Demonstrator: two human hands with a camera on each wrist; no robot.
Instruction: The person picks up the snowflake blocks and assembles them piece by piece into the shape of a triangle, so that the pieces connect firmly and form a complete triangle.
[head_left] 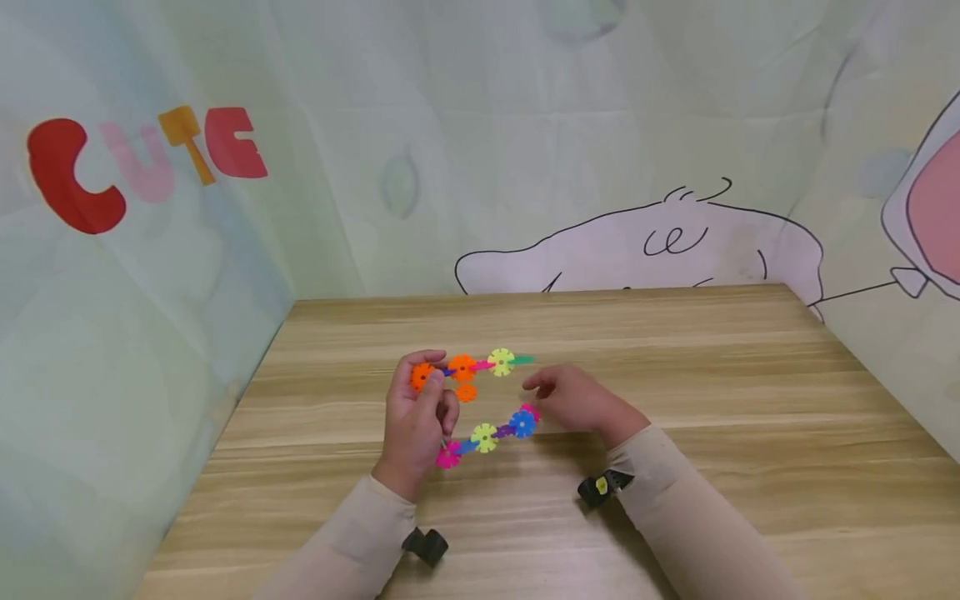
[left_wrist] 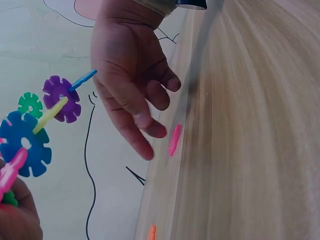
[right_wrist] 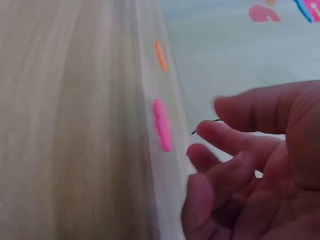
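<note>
My left hand (head_left: 411, 417) pinches a chain of interlocking plastic snowflake discs, held above the table. The chain's upper arm runs right from an orange disc (head_left: 422, 377) to a yellow disc (head_left: 501, 362) and a green one (head_left: 522, 360) seen edge-on. Its lower arm goes from a pink disc (head_left: 448, 454) through a yellow disc (head_left: 484, 437) to a blue disc (head_left: 522, 423). The two arms are apart at the right. My right hand (head_left: 573, 402), fingers loosely bent, holds nothing. Close to it, a loose pink disc (right_wrist: 162, 125) lies flat on the table.
A loose orange disc (head_left: 466, 392) lies on the wood-grain table (head_left: 750, 375), between the chain's arms in the head view. Printed cloth (head_left: 525, 150) hangs behind the table and along its left side. Both wrists wear small black cameras.
</note>
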